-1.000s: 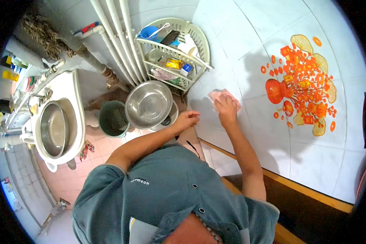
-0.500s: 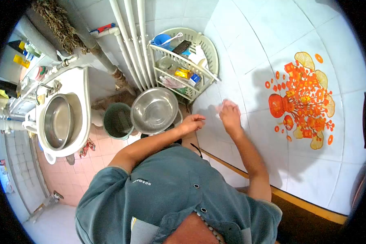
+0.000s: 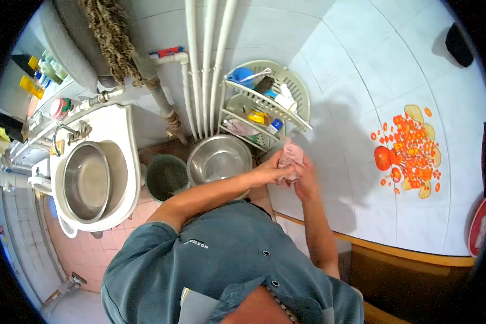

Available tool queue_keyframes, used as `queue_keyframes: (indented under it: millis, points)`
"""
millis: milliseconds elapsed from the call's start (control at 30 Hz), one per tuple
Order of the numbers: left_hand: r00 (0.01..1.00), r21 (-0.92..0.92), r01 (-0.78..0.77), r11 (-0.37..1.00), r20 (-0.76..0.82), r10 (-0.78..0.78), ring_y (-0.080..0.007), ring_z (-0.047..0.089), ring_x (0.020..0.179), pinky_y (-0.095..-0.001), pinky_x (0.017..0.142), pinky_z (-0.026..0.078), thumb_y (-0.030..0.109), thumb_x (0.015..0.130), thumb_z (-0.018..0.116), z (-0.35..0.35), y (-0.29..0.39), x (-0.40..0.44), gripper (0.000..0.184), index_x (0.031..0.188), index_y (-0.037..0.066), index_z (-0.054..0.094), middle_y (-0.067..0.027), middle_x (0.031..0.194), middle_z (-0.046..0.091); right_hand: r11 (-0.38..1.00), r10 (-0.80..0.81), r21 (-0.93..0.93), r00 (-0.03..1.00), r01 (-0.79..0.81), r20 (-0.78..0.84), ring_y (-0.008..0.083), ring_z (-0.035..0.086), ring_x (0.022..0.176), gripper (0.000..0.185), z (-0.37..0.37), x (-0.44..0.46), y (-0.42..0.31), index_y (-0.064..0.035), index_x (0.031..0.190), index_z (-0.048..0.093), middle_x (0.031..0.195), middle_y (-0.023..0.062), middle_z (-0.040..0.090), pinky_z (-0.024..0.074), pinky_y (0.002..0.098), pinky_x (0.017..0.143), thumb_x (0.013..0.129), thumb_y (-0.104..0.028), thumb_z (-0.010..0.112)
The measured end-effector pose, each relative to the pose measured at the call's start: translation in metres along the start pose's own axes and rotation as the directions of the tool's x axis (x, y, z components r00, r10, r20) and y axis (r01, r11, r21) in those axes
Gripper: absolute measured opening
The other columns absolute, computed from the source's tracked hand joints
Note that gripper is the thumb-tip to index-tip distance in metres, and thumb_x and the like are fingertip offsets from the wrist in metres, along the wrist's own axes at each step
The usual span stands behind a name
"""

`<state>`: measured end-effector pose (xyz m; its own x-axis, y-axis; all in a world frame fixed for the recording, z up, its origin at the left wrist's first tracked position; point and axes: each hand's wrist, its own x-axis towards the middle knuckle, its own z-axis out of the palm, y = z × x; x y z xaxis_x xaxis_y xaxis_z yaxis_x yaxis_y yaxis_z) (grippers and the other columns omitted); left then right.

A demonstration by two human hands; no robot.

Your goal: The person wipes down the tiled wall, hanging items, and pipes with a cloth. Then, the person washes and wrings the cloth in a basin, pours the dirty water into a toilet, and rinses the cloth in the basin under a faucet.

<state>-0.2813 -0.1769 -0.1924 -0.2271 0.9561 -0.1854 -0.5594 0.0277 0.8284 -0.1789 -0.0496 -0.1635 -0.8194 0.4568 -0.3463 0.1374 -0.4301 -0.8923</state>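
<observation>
A crumpled pink cloth point(image 3: 290, 156) is held between both my hands in front of the tiled wall. My left hand point(image 3: 272, 171) closes on it from the left side, fingers wrapped at its lower part. On the other side my right hand point(image 3: 306, 181) grips the same cloth, its fingers partly hidden behind the folds. Just beyond the hands stands a pale green corner rack point(image 3: 299, 92) with several small items on it. To the left of my hands rests a metal basin point(image 3: 227, 151).
A dark green bucket point(image 3: 164, 189) stands beside the basin. The white sink point(image 3: 128, 162) at left holds another metal basin point(image 3: 86, 183). White pipes point(image 3: 206, 59) run down the corner. An orange sticker point(image 3: 410, 154) decorates the right wall, above a yellow-brown ledge point(image 3: 405, 254).
My right hand has come away from the wall with the pink cloth, and my left hand now grips it too. The view has shifted, so the fixtures appear moved.
</observation>
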Motion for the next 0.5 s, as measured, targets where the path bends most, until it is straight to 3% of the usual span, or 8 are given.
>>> queue_keyframes:
  millis: [33, 133, 167, 267, 300, 400, 467, 500]
  points:
    - [0.982, 0.141, -0.143, 0.980, -0.105, 0.158, -0.0249, 0.048, 0.124, -0.0343, 0.099, 0.045, 0.037, 0.091, 0.066, -0.002, -0.003, -0.001, 0.082, 0.150, 0.006, 0.019, -0.0141, 0.142, 0.041, 0.995, -0.062, 0.079, 0.998, 0.061, 0.014, 0.0206, 0.061, 0.106, 0.043, 0.011, -0.001, 0.007, -0.0031, 0.132, 0.047, 0.121, 0.0101, 0.060, 0.0523, 0.0339, 0.085, 0.091, -0.011, 0.055]
    - [0.925, 0.404, -0.257, 0.878, -0.161, 0.345, -0.0197, 0.051, 0.119, -0.0296, 0.094, 0.047, 0.032, 0.092, 0.065, -0.037, -0.027, 0.010, 0.070, 0.145, 0.003, 0.030, -0.0131, 0.134, 0.050, 0.958, -0.032, 0.288, 0.994, 0.000, 0.107, 0.0193, 0.058, 0.112, 0.043, 0.045, -0.007, 0.001, -0.0014, 0.134, 0.045, 0.126, 0.0091, 0.056, 0.0463, 0.0344, 0.096, 0.093, -0.012, 0.054]
    - [0.925, 0.348, -0.214, 0.913, -0.229, 0.304, -0.0160, 0.055, 0.110, -0.0297, 0.089, 0.049, 0.028, 0.091, 0.066, -0.030, -0.003, -0.005, 0.058, 0.136, 0.001, 0.041, -0.0115, 0.124, 0.058, 0.958, -0.044, 0.287, 0.992, 0.008, 0.119, 0.0193, 0.058, 0.112, 0.043, 0.047, -0.001, 0.006, -0.0014, 0.134, 0.045, 0.126, 0.0091, 0.056, 0.0463, 0.0344, 0.096, 0.093, -0.012, 0.054]
    - [0.863, 0.346, -0.272, 0.898, -0.324, 0.387, -0.0160, 0.058, 0.101, -0.0304, 0.085, 0.050, 0.024, 0.089, 0.069, -0.053, -0.005, 0.003, 0.051, 0.129, 0.001, 0.048, -0.0105, 0.116, 0.061, 0.974, -0.039, 0.227, 0.995, 0.017, 0.095, 0.0191, 0.059, 0.109, 0.040, 0.049, 0.030, 0.020, -0.0014, 0.133, 0.047, 0.123, 0.0077, 0.058, 0.0479, 0.0337, 0.093, 0.095, -0.012, 0.053]
    - [0.798, 0.509, -0.247, 0.825, -0.376, 0.471, -0.0145, 0.059, 0.098, -0.0299, 0.082, 0.050, 0.020, 0.088, 0.069, -0.060, -0.003, 0.006, 0.044, 0.123, 0.002, 0.052, -0.0090, 0.110, 0.063, 0.986, -0.030, 0.165, 0.994, 0.013, 0.102, 0.0190, 0.059, 0.109, 0.039, 0.052, 0.039, 0.018, -0.0025, 0.132, 0.048, 0.122, 0.0071, 0.059, 0.0487, 0.0335, 0.091, 0.095, -0.014, 0.054]
    - [0.691, 0.599, -0.217, 0.771, -0.464, 0.554, -0.0134, 0.060, 0.096, -0.0289, 0.080, 0.050, 0.017, 0.088, 0.068, -0.068, 0.036, 0.004, 0.041, 0.122, 0.002, 0.053, -0.0085, 0.107, 0.064, 0.996, -0.017, 0.093, 0.993, 0.006, 0.119, 0.0182, 0.060, 0.107, 0.034, 0.056, 0.075, 0.009, -0.0067, 0.129, 0.053, 0.120, 0.0058, 0.060, 0.0508, 0.0325, 0.087, 0.097, -0.018, 0.054]
    - [0.678, 0.548, -0.202, 0.812, -0.521, 0.519, -0.0127, 0.060, 0.097, -0.0282, 0.082, 0.049, 0.016, 0.089, 0.067, -0.069, 0.072, 0.002, 0.039, 0.122, 0.001, 0.053, -0.0072, 0.108, 0.064, 0.994, -0.020, 0.111, 0.993, 0.007, 0.116, 0.0173, 0.060, 0.106, 0.030, 0.078, 0.092, -0.022, -0.0085, 0.125, 0.056, 0.118, 0.0046, 0.061, 0.0512, 0.0317, 0.085, 0.097, -0.021, 0.056]
    - [0.626, 0.462, -0.302, 0.834, -0.563, 0.539, -0.0141, 0.060, 0.097, -0.0288, 0.084, 0.048, 0.017, 0.088, 0.068, -0.074, 0.082, 0.004, 0.040, 0.122, 0.000, 0.054, -0.0083, 0.108, 0.063, 0.991, -0.013, 0.135, 0.992, -0.003, 0.122, 0.0149, 0.060, 0.101, 0.026, 0.085, 0.106, -0.033, -0.0079, 0.120, 0.058, 0.114, 0.0032, 0.061, 0.0505, 0.0302, 0.084, 0.098, -0.022, 0.056]
